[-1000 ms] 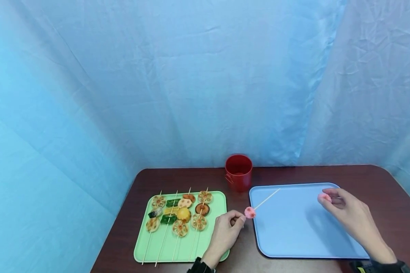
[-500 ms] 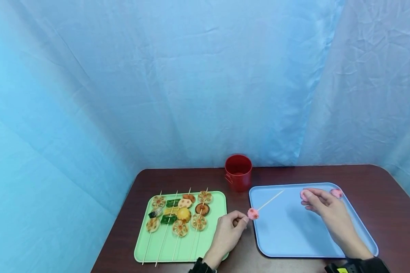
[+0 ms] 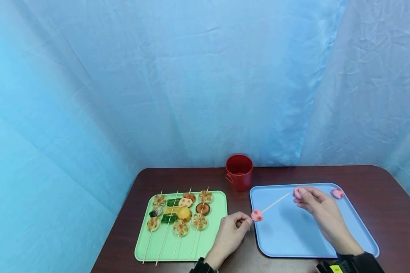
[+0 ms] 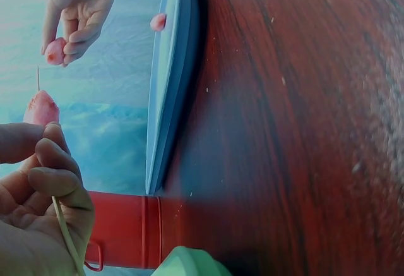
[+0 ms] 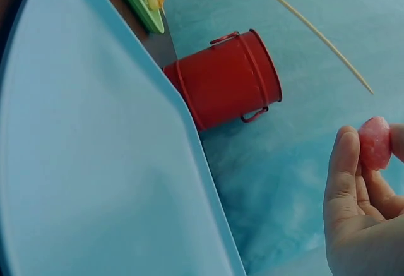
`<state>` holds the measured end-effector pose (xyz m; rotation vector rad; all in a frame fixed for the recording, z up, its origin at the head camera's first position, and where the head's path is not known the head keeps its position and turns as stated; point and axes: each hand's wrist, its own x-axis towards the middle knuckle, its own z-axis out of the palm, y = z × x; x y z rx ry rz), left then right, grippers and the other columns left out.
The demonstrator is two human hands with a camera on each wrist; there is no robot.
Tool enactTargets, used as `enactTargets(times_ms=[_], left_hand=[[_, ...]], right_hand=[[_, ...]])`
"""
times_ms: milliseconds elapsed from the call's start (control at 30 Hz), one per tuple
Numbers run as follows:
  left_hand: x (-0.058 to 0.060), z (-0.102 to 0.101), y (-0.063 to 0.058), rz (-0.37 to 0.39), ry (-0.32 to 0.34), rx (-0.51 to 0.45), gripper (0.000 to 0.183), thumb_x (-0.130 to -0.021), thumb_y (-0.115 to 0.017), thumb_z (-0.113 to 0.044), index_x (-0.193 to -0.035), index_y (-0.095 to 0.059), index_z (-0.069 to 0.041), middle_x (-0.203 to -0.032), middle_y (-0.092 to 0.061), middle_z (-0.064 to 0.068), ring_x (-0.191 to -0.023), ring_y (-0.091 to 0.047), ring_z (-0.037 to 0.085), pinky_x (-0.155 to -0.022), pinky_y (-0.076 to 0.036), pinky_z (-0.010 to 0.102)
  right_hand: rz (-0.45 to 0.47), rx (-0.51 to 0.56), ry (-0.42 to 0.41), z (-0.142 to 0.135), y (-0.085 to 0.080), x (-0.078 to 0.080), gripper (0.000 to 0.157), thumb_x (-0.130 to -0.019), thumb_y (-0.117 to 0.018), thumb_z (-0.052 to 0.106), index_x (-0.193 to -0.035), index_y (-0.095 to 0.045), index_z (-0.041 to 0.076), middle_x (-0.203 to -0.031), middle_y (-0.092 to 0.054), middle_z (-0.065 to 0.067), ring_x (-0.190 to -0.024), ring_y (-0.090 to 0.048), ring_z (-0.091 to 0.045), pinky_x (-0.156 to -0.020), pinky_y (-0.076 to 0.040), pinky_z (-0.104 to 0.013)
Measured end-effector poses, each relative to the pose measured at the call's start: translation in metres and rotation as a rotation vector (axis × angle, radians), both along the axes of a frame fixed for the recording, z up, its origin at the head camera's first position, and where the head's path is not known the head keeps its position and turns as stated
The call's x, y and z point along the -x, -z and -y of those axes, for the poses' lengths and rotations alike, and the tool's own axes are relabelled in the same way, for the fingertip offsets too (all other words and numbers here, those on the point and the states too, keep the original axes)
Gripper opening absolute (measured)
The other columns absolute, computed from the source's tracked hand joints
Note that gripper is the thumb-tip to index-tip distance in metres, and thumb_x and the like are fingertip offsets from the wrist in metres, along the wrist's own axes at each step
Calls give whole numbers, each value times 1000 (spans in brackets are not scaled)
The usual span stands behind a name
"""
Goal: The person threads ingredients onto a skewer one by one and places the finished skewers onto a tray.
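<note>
My left hand point(image 3: 229, 234) grips a thin wooden skewer point(image 3: 276, 201) whose bare pointed end slants up and right over the blue tray point(image 3: 280, 242). One pink, rough-surfaced food piece point(image 3: 257, 215) is threaded on it, right at the fingertips. The lower end of the stick point(image 4: 65, 233) comes out below the curled fingers in the left wrist view. Between thumb and fingertips, my right hand point(image 3: 324, 216) pinches a second pink piece point(image 5: 375, 143), close to the skewer's point. A third pink piece point(image 3: 337, 193) lies at the tray's far right corner.
On the left, a green tray point(image 3: 143, 246) carries several finished-looking skewers of lotus slices point(image 3: 199, 222), peppers and mushroom. A red metal bucket point(image 3: 239, 178) stands behind, between the trays. Blue cloth point(image 3: 205, 83) hangs around the dark wooden table point(image 3: 389, 227).
My right hand has moved left with its pink piece, nearing the skewer's tip and uncovering the piece in the tray corner. The left hand has shifted slightly right with the skewer.
</note>
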<state>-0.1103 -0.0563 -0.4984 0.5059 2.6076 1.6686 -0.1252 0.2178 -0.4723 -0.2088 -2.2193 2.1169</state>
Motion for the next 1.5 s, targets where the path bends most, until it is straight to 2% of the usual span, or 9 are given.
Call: enactTargets(times_ms=[167, 300, 467, 733, 867, 1033, 1200, 1500], left_hand=[[-1, -1, 1, -11, 6, 0, 20, -91, -62, -25, -83, -72, -9, -63, -55, -14, -54, -47, -1, -50, -38, 14], [-1, -2, 2, -13, 5, 4, 20, -91, -62, -25, -83, -72, -9, -64, -55, -14, -54, -46, -2, -51, -38, 14], [-1, -2, 2, -15, 3, 13, 21, -91, -62, -25, -83, -73, -9, -63, -55, -14, -53, -46, -3, -50, -38, 14], [-2, -2, 1, -4, -6, 13, 19, -91, -63, -23, -83, -72, -9, -63, -55, -14, -53, -45, -3, -50, -38, 14], [-1, -6, -1, 0, -5, 15, 18, -91, -63, -24, -83, -72, -10, -63, -54, -14, -53, -46, -2, -50, -38, 15], [1, -11, -6, 5, -10, 23, 16, -91, -63, -25, -83, -71, -14, -62, -52, -15, -52, -44, -2, -49, -37, 15], [3, -14, -7, -7, -23, 28, 14, -91, -63, -24, -82, -70, -17, -62, -52, -15, -53, -44, -3, -49, -37, 14], [4, -15, -8, -10, -32, 27, 14, -91, -62, -24, -82, -71, -17, -62, -52, -15, -53, -45, -3, -50, -37, 14]], right_hand=[[-6, 40, -4, 6, -2, 1, 56, -93, -61, 35, -126, -50, -8, -105, -66, -9, -88, -67, -10, -77, -53, -25], [-9, 47, -1, 10, -3, 2, 61, -93, -61, 35, -129, -47, -12, -104, -66, -7, -87, -66, -9, -77, -53, -24], [-5, 18, 7, 12, -3, 3, 60, -92, -61, 37, -128, -49, -9, -103, -66, -4, -87, -66, -9, -76, -53, -24], [40, -185, 18, 14, -6, 0, 65, -89, -59, 51, -132, -51, 3, -112, -65, -6, -98, -65, -15, -80, -52, -23], [1, -235, -17, 15, -6, -2, 61, -91, -58, 49, -130, -54, 2, -114, -65, -12, -97, -65, -14, -80, -52, -23], [-35, -207, -33, 20, -6, -3, 57, -91, -60, 44, -128, -57, 0, -112, -66, -12, -99, -65, -21, -80, -53, -26], [-43, -207, -34, 25, -5, -4, 57, -91, -59, 44, -127, -58, 0, -111, -67, -11, -98, -65, -20, -79, -53, -24], [-58, -207, -56, 34, -2, -4, 53, -93, -57, 45, -121, -63, 1, -108, -68, -10, -95, -66, -15, -78, -53, -23]])
